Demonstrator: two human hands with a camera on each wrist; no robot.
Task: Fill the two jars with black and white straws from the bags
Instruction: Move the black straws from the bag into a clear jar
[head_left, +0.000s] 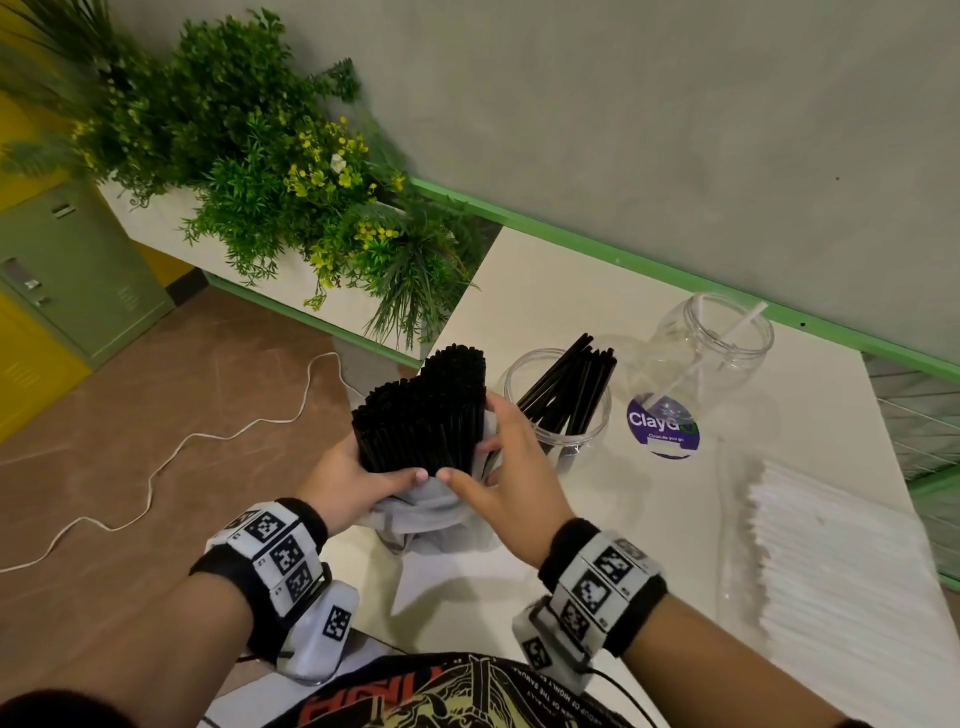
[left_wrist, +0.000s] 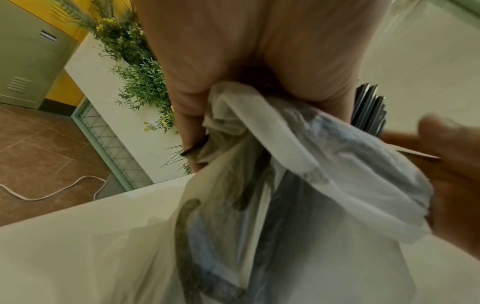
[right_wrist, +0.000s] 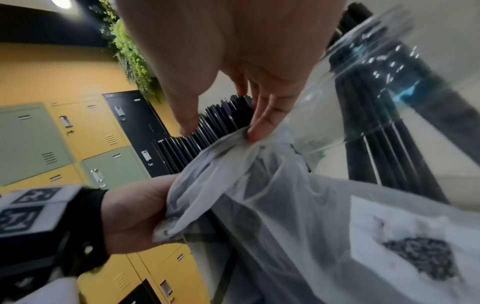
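Two jars barely started. Head view: near jar (head_left: 558, 410) has some black straws, far jar (head_left: 711, 348) only few white ones. My left hand (head_left: 358, 483) grips black straw bundle (head_left: 423, 410) with bag (head_left: 421, 514) bunched below; right hand (head_left: 511, 467) spread against it. White straws (head_left: 841, 561) wait on tabletop (head_left: 561, 291).

Left wrist view: palm hides grip; bag bottom cut off.

Right wrist view: fingertips (right_wrist: 255, 131) pinch bag edge; blurred.
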